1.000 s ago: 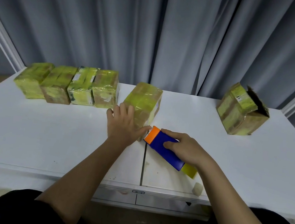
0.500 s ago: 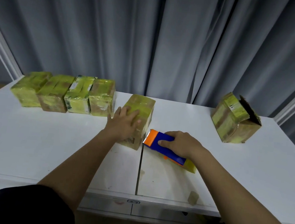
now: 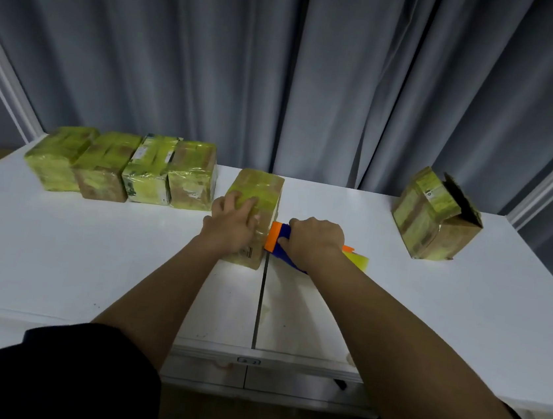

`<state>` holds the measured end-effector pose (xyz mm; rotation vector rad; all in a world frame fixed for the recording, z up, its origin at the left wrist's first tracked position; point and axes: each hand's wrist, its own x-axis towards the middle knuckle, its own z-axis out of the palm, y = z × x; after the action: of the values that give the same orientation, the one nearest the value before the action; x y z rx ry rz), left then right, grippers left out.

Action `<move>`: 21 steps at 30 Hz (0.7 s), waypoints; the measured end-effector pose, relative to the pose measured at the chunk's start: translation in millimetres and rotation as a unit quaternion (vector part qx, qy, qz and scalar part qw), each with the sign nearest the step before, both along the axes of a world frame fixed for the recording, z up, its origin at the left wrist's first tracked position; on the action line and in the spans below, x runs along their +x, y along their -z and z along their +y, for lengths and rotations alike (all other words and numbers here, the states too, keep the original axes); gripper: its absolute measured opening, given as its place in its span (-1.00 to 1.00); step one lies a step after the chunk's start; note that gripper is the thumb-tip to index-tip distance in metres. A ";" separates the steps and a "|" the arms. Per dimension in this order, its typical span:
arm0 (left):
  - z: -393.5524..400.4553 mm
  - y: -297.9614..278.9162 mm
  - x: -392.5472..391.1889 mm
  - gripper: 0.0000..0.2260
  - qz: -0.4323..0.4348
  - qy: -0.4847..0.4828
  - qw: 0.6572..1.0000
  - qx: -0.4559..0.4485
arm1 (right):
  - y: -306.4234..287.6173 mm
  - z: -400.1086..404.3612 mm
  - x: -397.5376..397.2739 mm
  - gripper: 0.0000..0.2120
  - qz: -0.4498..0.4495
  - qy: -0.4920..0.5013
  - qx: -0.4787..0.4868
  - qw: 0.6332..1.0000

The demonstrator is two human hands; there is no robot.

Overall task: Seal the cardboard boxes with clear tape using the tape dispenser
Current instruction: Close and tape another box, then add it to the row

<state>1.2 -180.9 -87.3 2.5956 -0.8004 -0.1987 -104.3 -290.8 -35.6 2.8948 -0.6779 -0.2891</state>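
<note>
Head cam: the middle box (image 3: 254, 213) sits on the white bench (image 3: 56, 253), wrapped in yellowish tape. The left hand (image 3: 232, 225) lies on its top and near side, fingers spread and pressing it down. The right hand (image 3: 312, 244) is curled round the blue and orange dispenser (image 3: 276, 240), whose orange end touches the box's right side. A row of four taped boxes (image 3: 121, 166) stands at the back left, side by side. The open box (image 3: 434, 215) at far right is tilted with a flap up; inside just looks dark, can't tell what's in it. The right hand covers most of the dispenser, and the yellow bit (image 3: 359, 260) behind it is probably the tape roll.
</note>
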 end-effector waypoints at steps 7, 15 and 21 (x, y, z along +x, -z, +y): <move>-1.4 -3.8 -8.5 -0.60 0.018 -0.023 1.000 -0.003 | -6.1 12.1 4.5 -0.69 0.002 0.032 -0.023 0.999; 6.5 -2.0 -9.7 -0.61 0.022 -0.017 0.999 -0.016 | 34.4 -52.9 -30.1 -0.69 -0.047 0.093 -0.006 0.995; -1.1 -5.5 -4.7 -0.60 0.034 -0.018 0.999 -0.005 | 27.4 -86.4 -61.6 -0.58 -0.265 0.022 0.097 0.959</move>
<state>-3.5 -182.0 -81.8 2.5775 -0.7281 -0.2718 -166.0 -377.1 -63.0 3.1663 -0.8254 0.4651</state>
